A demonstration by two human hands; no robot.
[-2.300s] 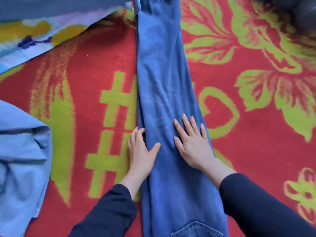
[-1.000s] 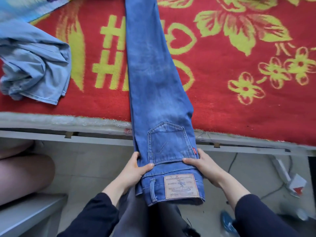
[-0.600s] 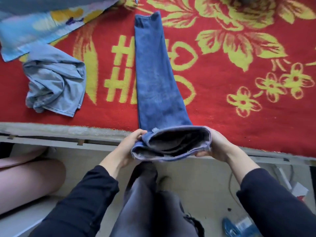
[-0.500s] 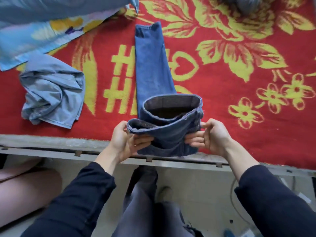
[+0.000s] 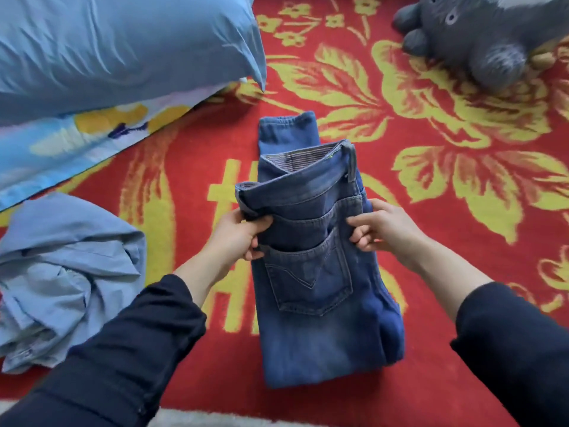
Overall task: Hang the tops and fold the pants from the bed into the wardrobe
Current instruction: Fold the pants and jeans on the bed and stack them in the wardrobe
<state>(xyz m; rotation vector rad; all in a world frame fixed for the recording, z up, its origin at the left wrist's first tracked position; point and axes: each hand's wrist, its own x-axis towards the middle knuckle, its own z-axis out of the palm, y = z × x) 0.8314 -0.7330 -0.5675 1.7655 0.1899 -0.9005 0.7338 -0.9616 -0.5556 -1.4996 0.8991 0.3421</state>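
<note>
Jeans lie in the middle of the red and yellow blanket, folded lengthwise with the waist end doubled over the legs. Most of the legs are hidden underneath, and only 1 hem end pokes out at the far side. The waistband gapes and shows a striped lining; motion blur makes its small marks unreadable.

A grey plush toy is cut off by the top right corner. A blue pillow runs out of the top left and rests on a patterned sheet. A crumpled light blue shirt sits to the left, well apart from the jeans, its near edge covered by the dark left sleeve.

Both forearms reach in from the bottom. The left hand grips the left end of the waistband, thumb on top and fingers curled under the fold. The right hand holds the right edge just beside the back pocket, its bent fingers clamped on the denim.
</note>
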